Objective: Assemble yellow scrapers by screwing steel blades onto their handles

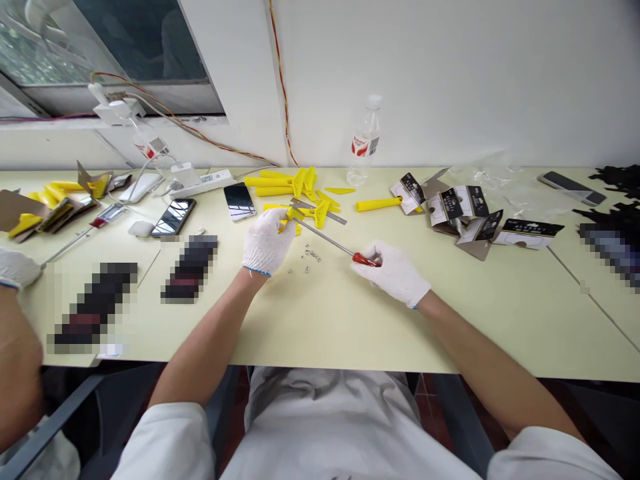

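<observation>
My left hand [267, 243], in a white knit glove, is closed on a yellow plastic scraper head [295, 213]. In my gloved right hand [397, 273] is a screwdriver [367, 259] with a red handle. Its long metal shaft points left, and the tip reaches the scraper head by my left fingers; whether it sits in a screw I cannot tell. Several small screws [312, 253] lie loose on the table below the shaft. Behind my left hand are more yellow scraper parts [299, 181] and thin metal blades [336, 218]. A separate yellow handle [379, 205] lies farther right.
A water bottle [365, 143] stands near the wall. Opened cardboard packages [457, 207] lie at right. Two phones [239, 202] and a power strip [216, 180] lie at left. Another person's gloved hand [17, 267] holds a screwdriver [107, 215] at far left.
</observation>
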`<state>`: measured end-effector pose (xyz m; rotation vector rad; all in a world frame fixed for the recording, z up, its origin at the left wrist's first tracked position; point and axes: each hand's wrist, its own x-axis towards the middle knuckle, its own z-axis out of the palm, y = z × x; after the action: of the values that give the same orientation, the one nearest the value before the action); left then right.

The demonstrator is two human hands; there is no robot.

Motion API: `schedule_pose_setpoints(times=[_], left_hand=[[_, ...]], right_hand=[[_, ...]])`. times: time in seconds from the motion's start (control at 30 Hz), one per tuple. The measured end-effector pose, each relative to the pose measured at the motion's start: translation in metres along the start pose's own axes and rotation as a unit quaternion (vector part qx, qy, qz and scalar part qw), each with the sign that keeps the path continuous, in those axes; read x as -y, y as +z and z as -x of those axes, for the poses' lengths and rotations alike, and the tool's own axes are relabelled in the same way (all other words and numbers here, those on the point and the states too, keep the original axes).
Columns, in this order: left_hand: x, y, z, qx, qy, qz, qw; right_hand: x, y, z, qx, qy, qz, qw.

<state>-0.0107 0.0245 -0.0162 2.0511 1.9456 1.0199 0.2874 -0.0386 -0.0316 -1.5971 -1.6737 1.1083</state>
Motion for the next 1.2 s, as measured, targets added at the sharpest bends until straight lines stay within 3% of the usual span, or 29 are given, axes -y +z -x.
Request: schedule_pose_setpoints(times=[0.07,0.17,0.27,0.33,0.37,0.43,0.53,0.63,0.7,0.77,0.83,0.87,0.93,1.07,1.13,1.2], left_hand=[[0.000,-0.001,-0.001,0.003,-0.005,0.000,1.000],[0.000,-0.001,-0.001,0.001,-0.004,0.004,1.000],[-0.001,0.000,-0.001,0.004,-0.007,0.005,1.000],[-0.001,0.000,-0.001,0.007,-0.011,0.003,1.000],[-0.001,0.000,-0.001,0.008,-0.011,0.002,1.000],[0.000,0.001,-0.001,0.008,-0.008,0.001,1.000],[0.001,0.000,-0.001,0.004,-0.008,0.003,1.000],[0.000,-0.001,-0.002,0.001,-0.013,0.007,1.000],[-0.001,-0.001,-0.001,0.002,-0.012,0.009,1.000],[-0.002,-0.002,-0.001,0.002,-0.008,0.010,1.000],[-0.003,-0.003,-0.001,0.002,-0.005,0.016,1.000],[-0.003,-0.003,-0.001,0.002,-0.004,0.018,1.000],[-0.003,-0.004,0.000,0.004,-0.004,0.016,1.000],[-0.003,-0.003,0.000,0.007,-0.010,0.004,1.000],[-0.002,-0.002,0.000,0.006,-0.014,0.005,1.000],[-0.002,-0.002,-0.001,0.004,-0.019,0.004,1.000]], right_hand=[[-0.004,0.004,-0.002,-0.083,-0.072,0.064,0.992],[-0.001,0.005,0.000,-0.092,-0.130,0.100,0.982],[0.008,-0.001,0.005,0.033,-0.054,0.039,0.997],[0.012,-0.004,0.006,0.133,0.030,-0.022,0.990],[0.011,-0.004,0.006,0.147,0.055,-0.040,0.987],[0.007,0.000,0.004,0.078,0.050,-0.037,0.995],[-0.002,0.009,0.001,-0.086,-0.058,0.028,0.994],[-0.002,0.011,0.001,-0.124,-0.134,0.077,0.980],[0.003,0.007,0.004,-0.081,-0.112,0.069,0.988],[0.011,0.003,0.006,0.020,-0.033,0.004,0.999],[0.016,-0.001,0.007,0.121,0.051,-0.074,0.989],[0.016,-0.001,0.007,0.141,0.074,-0.095,0.983],[0.013,0.001,0.006,0.097,0.069,-0.081,0.990],[-0.002,0.010,0.002,-0.089,-0.054,0.044,0.994],[-0.005,0.012,0.001,-0.120,-0.109,0.086,0.983],[-0.002,0.011,0.002,-0.090,-0.123,0.096,0.984]])
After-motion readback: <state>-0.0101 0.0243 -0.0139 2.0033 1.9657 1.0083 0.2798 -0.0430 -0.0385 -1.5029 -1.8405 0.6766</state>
